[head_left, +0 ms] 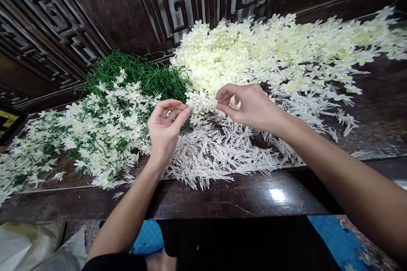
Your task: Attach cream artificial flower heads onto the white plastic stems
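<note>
My left hand is closed in a pinch, thumb against forefinger, in front of the green stems. A thin green stem seems to poke out to the right of its fingertips. Facing it, my right hand curls with thumb and fingers drawn close together; what lies between the tips is too small to make out. Pale petals show through the loop of its fingers. Behind both hands spreads a heap of cream-yellow artificial petals. Below them lies a pile of white stamen pieces. Dark green plastic stems are heaped left of the petals.
Assembled white flowers on green stems cover the left of the dark wooden bench. A carved wooden backrest rises behind. Pale bags lie on the floor at lower left, and blue material shows beneath the bench edge.
</note>
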A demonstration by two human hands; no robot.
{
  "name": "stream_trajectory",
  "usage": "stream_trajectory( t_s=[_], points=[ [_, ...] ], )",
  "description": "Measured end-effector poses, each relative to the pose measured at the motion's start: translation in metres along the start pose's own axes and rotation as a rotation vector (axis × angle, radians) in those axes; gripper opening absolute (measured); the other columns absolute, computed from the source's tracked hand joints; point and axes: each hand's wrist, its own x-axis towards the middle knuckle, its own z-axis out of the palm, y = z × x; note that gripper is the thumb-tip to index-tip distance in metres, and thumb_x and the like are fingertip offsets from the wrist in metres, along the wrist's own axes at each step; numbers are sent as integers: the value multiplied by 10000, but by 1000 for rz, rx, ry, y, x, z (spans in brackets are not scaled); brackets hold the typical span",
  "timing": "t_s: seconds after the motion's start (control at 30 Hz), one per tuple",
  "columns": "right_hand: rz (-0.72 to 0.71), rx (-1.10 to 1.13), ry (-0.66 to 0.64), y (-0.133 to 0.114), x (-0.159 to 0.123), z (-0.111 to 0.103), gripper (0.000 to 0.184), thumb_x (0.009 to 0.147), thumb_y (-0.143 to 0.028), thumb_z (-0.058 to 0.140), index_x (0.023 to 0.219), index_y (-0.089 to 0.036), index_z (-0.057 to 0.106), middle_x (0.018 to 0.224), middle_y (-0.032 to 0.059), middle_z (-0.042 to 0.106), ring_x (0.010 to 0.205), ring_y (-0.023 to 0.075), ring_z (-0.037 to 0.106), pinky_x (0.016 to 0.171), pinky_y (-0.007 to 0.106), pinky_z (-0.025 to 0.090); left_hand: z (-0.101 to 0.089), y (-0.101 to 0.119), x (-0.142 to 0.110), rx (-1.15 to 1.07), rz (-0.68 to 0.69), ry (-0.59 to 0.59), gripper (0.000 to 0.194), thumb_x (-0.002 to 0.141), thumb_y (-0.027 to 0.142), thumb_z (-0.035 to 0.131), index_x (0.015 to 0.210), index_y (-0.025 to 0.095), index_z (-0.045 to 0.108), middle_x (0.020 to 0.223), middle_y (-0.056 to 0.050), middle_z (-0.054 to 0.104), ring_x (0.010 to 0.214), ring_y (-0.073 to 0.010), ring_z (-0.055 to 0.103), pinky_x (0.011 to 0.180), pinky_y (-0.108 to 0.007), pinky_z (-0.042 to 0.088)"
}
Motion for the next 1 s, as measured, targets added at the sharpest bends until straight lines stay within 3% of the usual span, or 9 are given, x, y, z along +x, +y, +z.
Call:
stream_trajectory(
  t_s=[0.07, 0.17, 0.33, 0.5, 0.67, 0.83, 1.0],
  points=[
    [13, -194, -30, 8, 1, 1, 140, 810, -288, 642, 905, -191, 676, 852, 96, 659, 776, 258, 629, 731, 536, 535, -1, 1, 0, -28, 30, 5, 194, 738, 115, 738, 884, 191, 634, 884, -26, 656, 842, -148, 688, 889, -346, 579],
    [23, -260, -104, 15, 2, 5, 141, 803, -239, 601, 885, -176, 696, 797, 97, 649, 674, 230, 608, 669, 512, 539, -2, 2, 1, -17, 68, 8, 142, 792, 119, 679, 901, 199, 637, 906, -33, 656, 872, -154, 690, 896, -347, 577],
    [-29, -266, -28, 14, 2, 6, 181, 802, -217, 534, 859, -183, 702, 753, 88, 641, 705, 246, 618, 687, 520, 530, -1, 4, 0, 110, 95, -60, 93, 823, 139, 644, 897, 191, 668, 900, -48, 679, 741, -126, 650, 692, -276, 576],
    [-10, -33, 3, 0, 0, 0, 133, 811, -240, 621, 924, -201, 682, 916, 80, 697, 869, 256, 655, 798, 519, 534, 1, 4, -4, 310, 127, -202, 134, 809, 156, 676, 939, 190, 686, 905, -61, 704, 801, -158, 632, 700, -303, 536],
    [11, 236, -119, -13, -3, -2, 149, 830, -289, 659, 947, -199, 671, 965, 70, 702, 912, 230, 663, 853, 479, 541, -1, -1, -3, 558, 264, -327, 186, 818, 202, 692, 1003, 205, 675, 973, -71, 713, 830, -185, 607, 666, -321, 483],
    [28, 430, -244, -12, -4, 5, 178, 808, -286, 692, 956, -196, 655, 954, 57, 711, 893, 211, 678, 874, 439, 557, -1, -2, -3, 577, 297, -355, 157, 824, 238, 698, 979, 217, 687, 884, -52, 729, 734, -171, 596, 613, -315, 453],
    [7, 413, -203, -10, -4, 8, 230, 797, -291, 701, 990, -177, 651, 980, 70, 699, 915, 209, 666, 882, 414, 550, -1, -1, -3, 560, 232, -359, 136, 830, 214, 685, 965, 217, 703, 840, -50, 721, 701, -162, 592, 584, -298, 450]
  ],
)
